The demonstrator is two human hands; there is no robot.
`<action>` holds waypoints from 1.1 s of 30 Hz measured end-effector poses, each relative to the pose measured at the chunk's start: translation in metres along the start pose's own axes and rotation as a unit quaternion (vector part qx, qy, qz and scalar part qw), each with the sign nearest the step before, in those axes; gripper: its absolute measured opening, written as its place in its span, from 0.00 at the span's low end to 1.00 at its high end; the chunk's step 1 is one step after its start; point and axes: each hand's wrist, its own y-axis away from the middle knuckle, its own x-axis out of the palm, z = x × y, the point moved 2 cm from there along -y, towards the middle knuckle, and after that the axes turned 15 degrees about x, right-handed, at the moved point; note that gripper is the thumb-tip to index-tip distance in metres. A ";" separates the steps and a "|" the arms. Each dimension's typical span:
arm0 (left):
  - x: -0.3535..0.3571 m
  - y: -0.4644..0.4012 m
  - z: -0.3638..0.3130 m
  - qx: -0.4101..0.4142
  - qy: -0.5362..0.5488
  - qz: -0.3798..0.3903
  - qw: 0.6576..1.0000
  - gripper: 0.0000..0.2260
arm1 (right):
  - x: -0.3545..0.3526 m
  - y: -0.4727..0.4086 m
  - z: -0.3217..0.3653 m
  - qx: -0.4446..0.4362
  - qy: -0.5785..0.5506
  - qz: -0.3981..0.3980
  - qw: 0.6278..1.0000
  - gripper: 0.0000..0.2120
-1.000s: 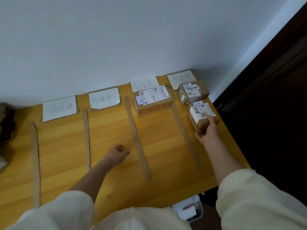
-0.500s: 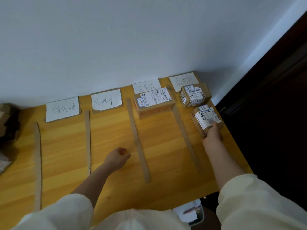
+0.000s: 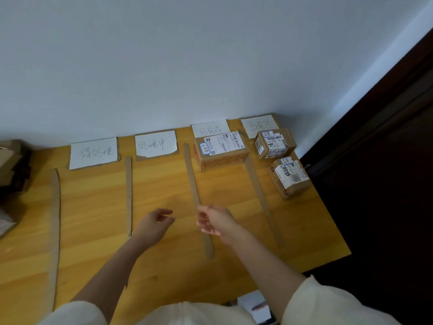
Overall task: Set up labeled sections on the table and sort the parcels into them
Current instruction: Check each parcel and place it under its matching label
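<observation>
Parcels (image 3: 290,176): brown cardboard, white barcode labels, near handwritten signs; both hands' grip slack, holding nothing.

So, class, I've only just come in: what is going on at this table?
A person is sorting parcels on a wooden table split into four sections by cardboard strips, each headed by a handwritten paper label. One large parcel sits in the third section and two small parcels in the fourth; the first two sections hold none. Both the left hand and the right hand hover over the table, holding nothing.
</observation>
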 end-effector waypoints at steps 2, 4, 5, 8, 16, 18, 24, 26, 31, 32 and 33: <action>-0.011 0.007 0.009 0.003 0.011 -0.025 1.000 0.14 | 0.026 0.002 -0.002 -0.016 0.053 0.001 0.998 0.05; -0.023 0.015 0.022 0.002 0.022 -0.045 0.999 0.12 | 0.051 0.003 -0.003 -0.031 0.089 0.004 0.996 0.07; -0.029 0.019 0.028 -0.002 0.031 -0.051 0.998 0.11 | 0.062 0.004 -0.004 -0.038 0.103 0.005 0.994 0.08; -0.052 0.032 0.053 -0.006 0.044 -0.068 0.997 0.11 | 0.097 0.008 -0.005 -0.053 0.137 0.004 0.989 0.07; -0.128 0.073 0.122 -0.032 0.074 -0.151 0.985 0.08 | 0.199 0.020 0.000 -0.107 0.182 -0.013 0.977 0.14; -0.152 0.086 0.135 -0.045 0.087 -0.173 0.980 0.09 | 0.230 0.020 0.001 -0.113 0.200 -0.013 0.973 0.13; -0.234 0.120 0.187 -0.073 0.100 -0.251 0.960 0.09 | 0.330 0.021 0.011 -0.128 0.256 0.015 0.958 0.08; -0.258 0.128 0.203 -0.077 0.107 -0.279 0.951 0.09 | 0.361 0.021 0.016 -0.129 0.269 0.024 0.954 0.09; -0.307 0.138 0.233 -0.082 0.126 -0.352 0.924 0.10 | 0.427 0.017 0.030 -0.128 0.291 0.037 0.947 0.09; -0.314 0.138 0.237 -0.076 0.125 -0.369 0.918 0.10 | 0.438 0.014 0.034 -0.124 0.287 0.038 0.949 0.08; -0.321 0.138 0.242 -0.073 0.123 -0.382 0.913 0.10 | 0.449 0.012 0.038 -0.118 0.280 0.039 0.952 0.07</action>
